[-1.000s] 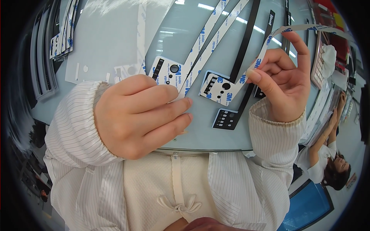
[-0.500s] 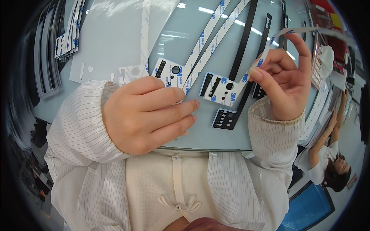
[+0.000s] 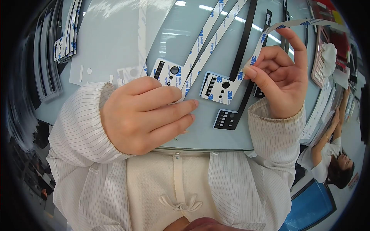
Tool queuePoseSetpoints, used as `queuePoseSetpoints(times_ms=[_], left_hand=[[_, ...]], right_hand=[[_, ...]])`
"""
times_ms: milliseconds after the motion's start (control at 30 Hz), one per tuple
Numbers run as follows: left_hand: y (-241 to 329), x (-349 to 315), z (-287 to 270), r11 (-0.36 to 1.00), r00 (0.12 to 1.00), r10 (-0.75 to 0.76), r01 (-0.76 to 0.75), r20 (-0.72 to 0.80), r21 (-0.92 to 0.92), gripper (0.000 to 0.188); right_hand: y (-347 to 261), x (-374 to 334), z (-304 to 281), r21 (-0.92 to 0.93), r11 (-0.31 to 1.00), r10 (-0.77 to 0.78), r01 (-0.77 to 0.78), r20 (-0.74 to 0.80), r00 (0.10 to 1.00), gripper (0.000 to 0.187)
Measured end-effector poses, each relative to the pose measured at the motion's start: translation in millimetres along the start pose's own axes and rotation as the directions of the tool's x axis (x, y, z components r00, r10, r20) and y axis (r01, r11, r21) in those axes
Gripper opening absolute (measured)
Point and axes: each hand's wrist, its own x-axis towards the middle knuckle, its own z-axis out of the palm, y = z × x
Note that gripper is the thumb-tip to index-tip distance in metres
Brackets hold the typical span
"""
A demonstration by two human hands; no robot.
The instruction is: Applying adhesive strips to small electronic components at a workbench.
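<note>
My right hand (image 3: 283, 79) pinches a long adhesive strip (image 3: 252, 59) with white, blue-printed backing between thumb and fingers. The strip's wide, holed end (image 3: 217, 90) lies over a black panel piece with a long arm; its tail arcs away to the upper right. At the left, my left hand (image 3: 148, 115) lies low over the table, outer fingers stretched out, index bent, thumb hidden. It partly covers the wide end of another backed strip (image 3: 168, 71). Whether its hidden fingertips grip anything does not show. Just below the right-hand piece is a black panel strip (image 3: 226, 119).
A large translucent sheet (image 3: 111, 38) lies at the left on the glass table. Stacked strips (image 3: 67, 42) stand at the far left. More black strips (image 3: 266, 30) lie at the back right. A co-worker (image 3: 339, 169) is at the right.
The strip's wide end has shifted and now sits more squarely over the black panel piece, its slots showing in line. My right hand has moved slightly left; the left hand barely moved.
</note>
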Motion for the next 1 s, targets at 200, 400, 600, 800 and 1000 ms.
queuePoseSetpoints(times_ms=[200,400,600,800,1000], left_hand=[[1.0,-0.4,-1.2,1.000,1.000,0.000,0.000,0.019,0.003,0.022],[1.4,-1.1,-2.7,1.000,0.999,-0.004,0.003,0.048,0.014,0.023],[1.0,-0.8,-2.4,1.000,0.999,-0.004,0.003,0.049,0.013,0.024],[1.3,-0.6,-2.9,1.000,0.998,-0.007,0.006,0.056,0.013,0.023],[1.2,-1.3,-2.3,1.000,0.999,-0.005,0.004,0.049,0.016,0.023]], right_hand=[[1.7,-1.4,0.4,0.001,1.000,-0.004,0.004,0.000,1.000,0.079],[0.8,-1.0,0.8,-0.011,1.000,0.000,0.000,-0.002,1.000,0.078],[2.7,-1.3,0.0,-0.009,1.000,-0.013,0.013,0.005,1.000,0.078],[4.9,-2.9,-0.8,0.021,1.000,0.004,-0.003,-0.034,0.999,0.078],[5.6,-3.0,-0.6,0.002,1.000,-0.006,0.006,-0.029,1.000,0.077]])
